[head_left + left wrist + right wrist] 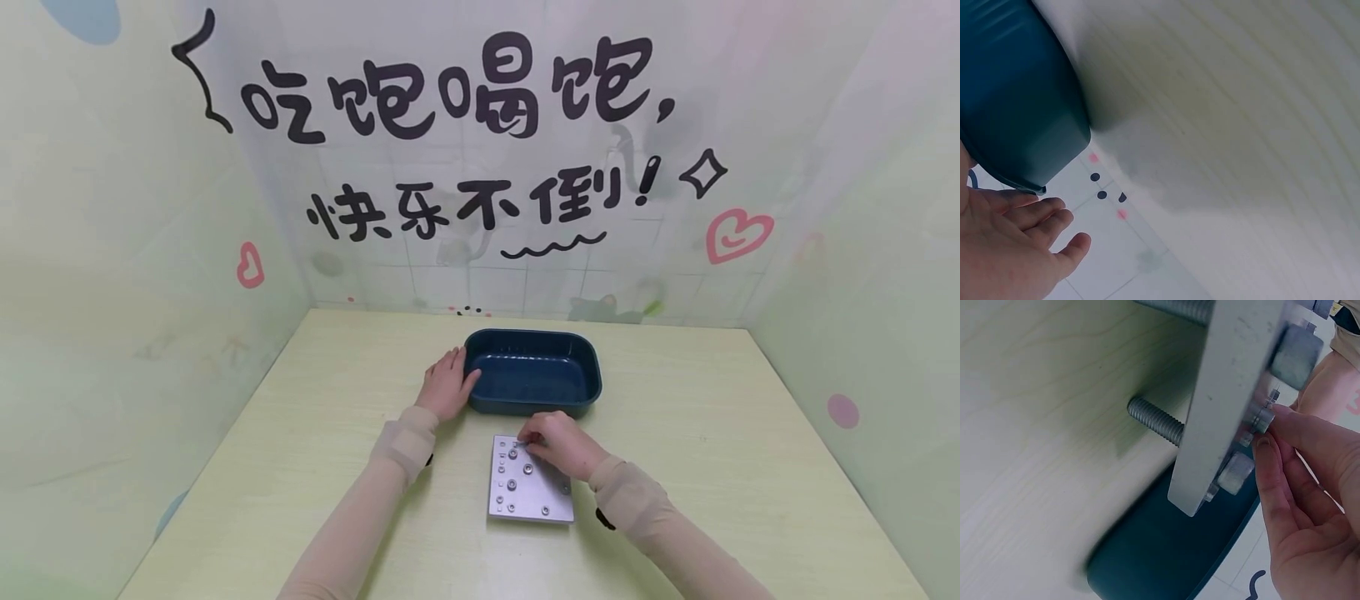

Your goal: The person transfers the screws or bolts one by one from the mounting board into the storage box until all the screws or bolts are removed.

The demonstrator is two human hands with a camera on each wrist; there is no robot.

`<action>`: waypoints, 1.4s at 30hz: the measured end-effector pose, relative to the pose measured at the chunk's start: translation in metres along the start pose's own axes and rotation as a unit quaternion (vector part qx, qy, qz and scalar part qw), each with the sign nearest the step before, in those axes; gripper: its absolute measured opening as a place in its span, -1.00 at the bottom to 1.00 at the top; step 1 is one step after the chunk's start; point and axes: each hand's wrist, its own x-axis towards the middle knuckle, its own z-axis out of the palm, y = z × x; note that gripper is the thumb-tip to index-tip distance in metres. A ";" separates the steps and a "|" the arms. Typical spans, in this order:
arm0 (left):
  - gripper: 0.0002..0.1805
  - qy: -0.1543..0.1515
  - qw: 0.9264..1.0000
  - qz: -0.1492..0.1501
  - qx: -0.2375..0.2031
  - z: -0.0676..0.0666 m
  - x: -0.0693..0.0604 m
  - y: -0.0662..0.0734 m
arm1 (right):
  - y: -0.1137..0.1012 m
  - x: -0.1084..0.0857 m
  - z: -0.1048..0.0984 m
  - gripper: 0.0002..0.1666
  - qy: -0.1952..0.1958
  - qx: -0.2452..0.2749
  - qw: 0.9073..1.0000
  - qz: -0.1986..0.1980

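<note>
"From above, how are you placed?"

"The metal plate [528, 497] sits on the counter [675, 400], just my side of the blue tray [513, 408]. My right hand [564, 443] reaches in over the plate's far part; my left hand [446, 387] rests at the tray's left end."

"Left wrist view?"

"A loose grip: fingers extended beside the rim, not curled round it."

"And the right?"

"A nearly closed grip, fingertips pinching a small bolt [1264, 421] at the plate's face. I'd work it straight and lightly, clear of the chunkier bolt head [1237, 474]; the threaded shank [1155, 421] underneath could let the plate rock."
</note>
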 end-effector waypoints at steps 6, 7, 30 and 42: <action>-0.29 0.004 1.000 0.002 -0.002 -0.001 -0.001 0.001 | 0.000 0.002 0.002 -0.79 0.001 0.003 1.000 0.012; -0.29 0.005 1.000 0.003 -0.002 -0.001 -0.002 0.001 | 0.000 0.002 0.002 -0.79 0.002 0.003 1.000 0.014; -0.29 0.001 1.000 0.005 -0.007 0.000 -0.002 0.000 | -0.003 0.006 -0.002 -0.80 -0.003 0.012 1.000 0.027; -0.30 0.003 1.000 0.009 -0.003 -0.001 -0.002 0.000 | -0.007 0.006 -0.013 -0.80 0.013 0.018 1.000 -0.003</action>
